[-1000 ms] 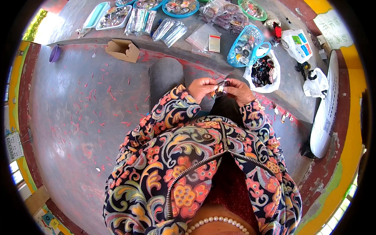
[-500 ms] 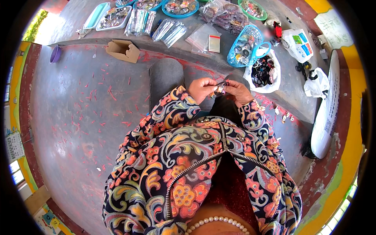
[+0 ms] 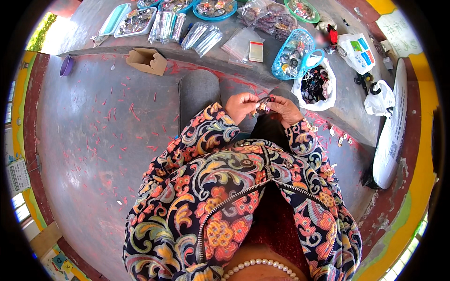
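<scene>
Above my knees, my left hand [image 3: 240, 107] and my right hand [image 3: 287, 111] meet, each with thumb and fingers pinched. Between them they grip a dark hair tie [image 3: 266, 99], whose thin black loop arches up beside the right fingertips. Small colourful pieces hang at its lower side, too small to make out. Just past my right hand stands a white bag [image 3: 332, 97] with many black hair ties [image 3: 315, 84] in it. Next to that, a blue plastic basket [image 3: 279, 70] with a handle holds small bagged items.
On the raised ledge lie clear plastic bags [image 3: 237, 44], packs of wrapped items [image 3: 202, 37], a blue tray [image 3: 214, 18], and white bags [image 3: 378, 100]. A cardboard box [image 3: 146, 61] and a purple bowl [image 3: 66, 65] sit on the floor, with red scraps scattered about. Small white tags [image 3: 341, 140] lie at right.
Both hands stay in place, pinching the hair tie. The loop and the small pieces on it have shifted slightly between the fingertips.
</scene>
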Demonstrator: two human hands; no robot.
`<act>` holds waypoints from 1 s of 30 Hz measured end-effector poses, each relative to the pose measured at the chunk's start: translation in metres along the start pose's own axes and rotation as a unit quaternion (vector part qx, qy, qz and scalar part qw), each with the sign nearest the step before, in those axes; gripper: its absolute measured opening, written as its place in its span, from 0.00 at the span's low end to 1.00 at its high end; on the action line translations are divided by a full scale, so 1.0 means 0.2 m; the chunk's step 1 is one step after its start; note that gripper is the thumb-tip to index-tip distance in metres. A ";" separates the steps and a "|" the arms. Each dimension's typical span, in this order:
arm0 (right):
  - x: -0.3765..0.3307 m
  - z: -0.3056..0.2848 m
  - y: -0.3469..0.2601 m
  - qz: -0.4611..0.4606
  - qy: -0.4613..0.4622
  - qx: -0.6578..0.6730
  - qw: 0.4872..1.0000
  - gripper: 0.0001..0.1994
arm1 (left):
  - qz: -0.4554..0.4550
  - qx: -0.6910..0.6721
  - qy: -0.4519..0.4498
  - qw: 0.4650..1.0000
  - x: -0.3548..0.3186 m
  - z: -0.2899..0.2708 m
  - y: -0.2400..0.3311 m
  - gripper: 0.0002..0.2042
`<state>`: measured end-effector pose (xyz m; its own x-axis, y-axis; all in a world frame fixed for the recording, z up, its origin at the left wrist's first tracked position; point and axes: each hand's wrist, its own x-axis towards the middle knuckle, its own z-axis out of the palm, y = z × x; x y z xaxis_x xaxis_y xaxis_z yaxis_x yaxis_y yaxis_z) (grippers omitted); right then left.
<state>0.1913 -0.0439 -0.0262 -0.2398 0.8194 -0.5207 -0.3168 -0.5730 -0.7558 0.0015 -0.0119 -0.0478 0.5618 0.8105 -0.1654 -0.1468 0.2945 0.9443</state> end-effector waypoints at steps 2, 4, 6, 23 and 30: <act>0.00 -0.01 0.00 0.005 0.010 0.017 1.000 0.07 | -0.002 -0.021 -0.006 1.000 0.01 0.00 -0.01 0.06; 0.01 -0.02 0.01 0.000 0.008 0.026 1.000 0.07 | -0.003 -0.020 -0.010 1.000 0.01 0.00 -0.01 0.06; 0.02 -0.03 0.03 -0.021 -0.011 0.014 1.000 0.07 | -0.002 -0.021 -0.015 1.000 0.01 0.00 -0.01 0.06; 0.03 -0.08 0.04 -0.060 -0.006 -0.054 0.997 0.08 | 0.022 0.060 -0.006 0.998 0.00 0.01 -0.04 0.07; 0.01 -0.08 0.00 -0.051 0.018 -0.179 0.982 0.08 | -0.036 0.002 -0.060 0.998 0.01 0.01 -0.04 0.08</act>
<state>0.2058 -0.0418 -0.0331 -0.1897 0.8761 -0.4433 0.0060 -0.4504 -0.8928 0.0052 -0.0133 -0.0554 0.6637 0.7214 -0.1975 -0.0996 0.3469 0.9326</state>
